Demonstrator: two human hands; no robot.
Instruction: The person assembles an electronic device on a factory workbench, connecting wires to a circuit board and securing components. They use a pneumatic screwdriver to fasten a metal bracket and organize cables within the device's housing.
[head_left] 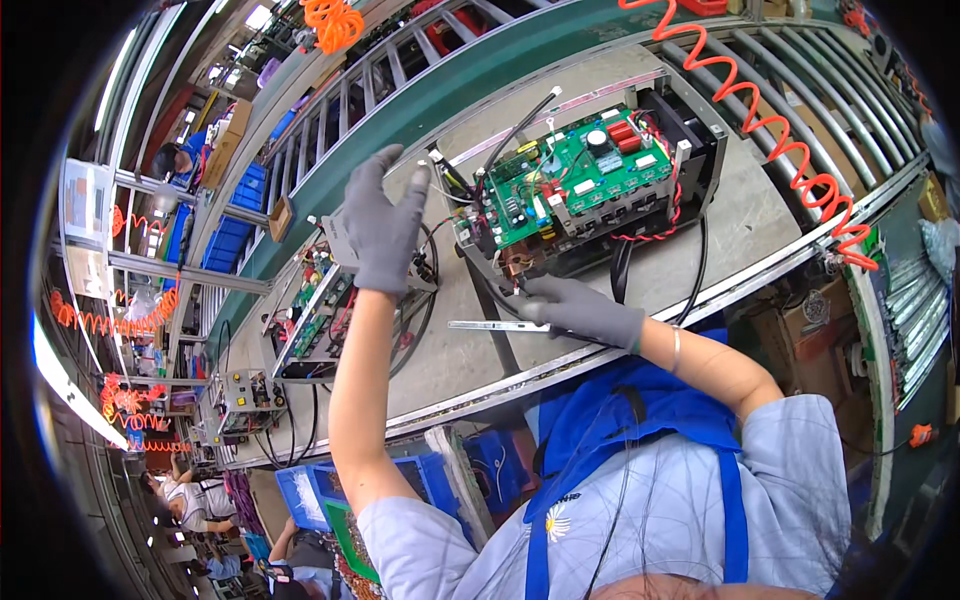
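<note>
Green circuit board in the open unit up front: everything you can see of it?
The green circuit board sits component side up in an open-topped metal frame on the grey bench. It is densely populated: red blocks, a pale-topped cylinder, white rectangular parts and loose wires. A dark housing stands at its right end. The right hand is below its near left corner; the left hand is apart, leftward. Fine detail is unreadable.

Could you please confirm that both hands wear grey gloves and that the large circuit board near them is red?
Not quite: the head view shows the large circuit board is green. The left hand and right hand do wear grey gloves.
</note>
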